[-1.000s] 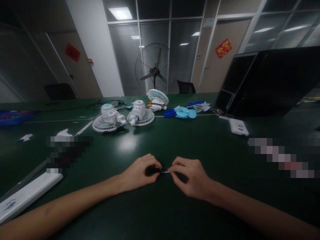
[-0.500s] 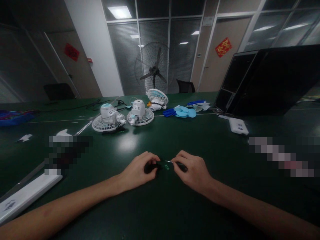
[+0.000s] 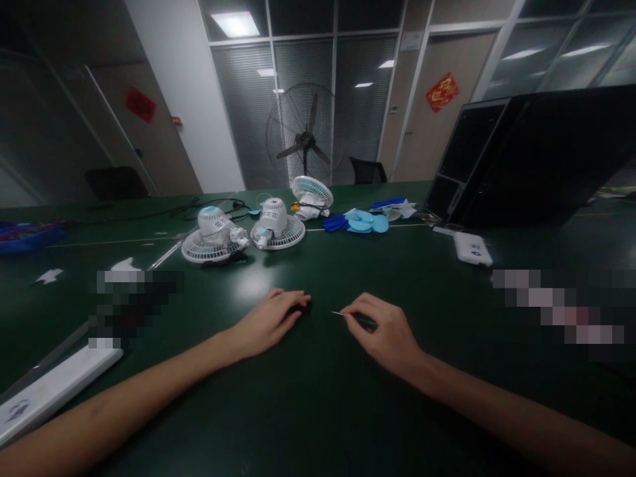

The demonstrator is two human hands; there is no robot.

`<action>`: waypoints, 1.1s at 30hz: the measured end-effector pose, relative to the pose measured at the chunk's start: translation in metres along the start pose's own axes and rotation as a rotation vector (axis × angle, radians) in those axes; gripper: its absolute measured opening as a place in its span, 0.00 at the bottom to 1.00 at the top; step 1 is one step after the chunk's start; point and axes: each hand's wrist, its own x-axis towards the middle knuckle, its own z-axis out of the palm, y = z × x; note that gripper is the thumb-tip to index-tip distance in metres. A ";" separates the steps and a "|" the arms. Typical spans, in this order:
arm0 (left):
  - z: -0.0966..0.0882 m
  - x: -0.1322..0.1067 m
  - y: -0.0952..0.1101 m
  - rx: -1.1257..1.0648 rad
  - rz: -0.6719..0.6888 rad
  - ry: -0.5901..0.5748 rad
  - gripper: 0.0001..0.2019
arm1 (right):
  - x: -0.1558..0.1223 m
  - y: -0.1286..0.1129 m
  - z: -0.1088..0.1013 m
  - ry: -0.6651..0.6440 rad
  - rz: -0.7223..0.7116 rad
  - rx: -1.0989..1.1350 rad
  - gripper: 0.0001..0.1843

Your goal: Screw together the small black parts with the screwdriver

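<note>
So we've got our right hand point(image 3: 390, 328) pinching a thin, straight, silvery metal-looking rod point(image 3: 336, 313), probably gripped back from the tip so that end stays free, pointing toward our left hand point(image 3: 271, 323). That one's open, fingers loosely bent, nothing visible in it. The rod looks shiny and needle-fine; our fingers hide the rest.
</note>
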 end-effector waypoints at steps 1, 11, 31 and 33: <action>-0.006 0.001 -0.017 0.032 -0.055 0.043 0.14 | 0.000 0.000 0.000 -0.005 -0.001 0.006 0.08; -0.080 -0.024 -0.142 0.228 -0.398 0.312 0.21 | -0.002 0.003 0.002 -0.014 -0.028 0.023 0.08; -0.079 -0.028 -0.175 0.419 -0.309 0.318 0.19 | -0.001 0.001 0.001 -0.050 -0.033 0.037 0.08; -0.078 -0.028 -0.172 0.423 -0.298 0.319 0.18 | -0.001 0.001 0.001 -0.047 -0.037 0.028 0.08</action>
